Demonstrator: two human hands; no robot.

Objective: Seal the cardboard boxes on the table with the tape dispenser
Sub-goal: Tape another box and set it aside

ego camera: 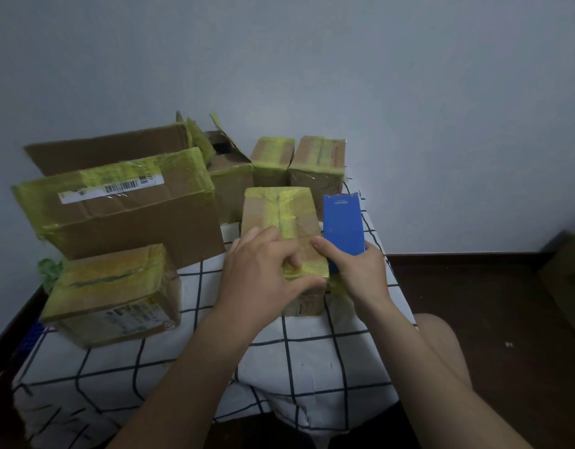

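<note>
Head | left grip [266, 270] holds box [279, 209] | right grip [357, 270] holds blue dispenser [342, 222], base hidden

**Head camera looking down**

A single wide-angle camera on the person's head is facing forward and down, sitting close over the table [312, 367], which is filling the lower frame; a wall [409, 92] is filling the upper half.
</note>
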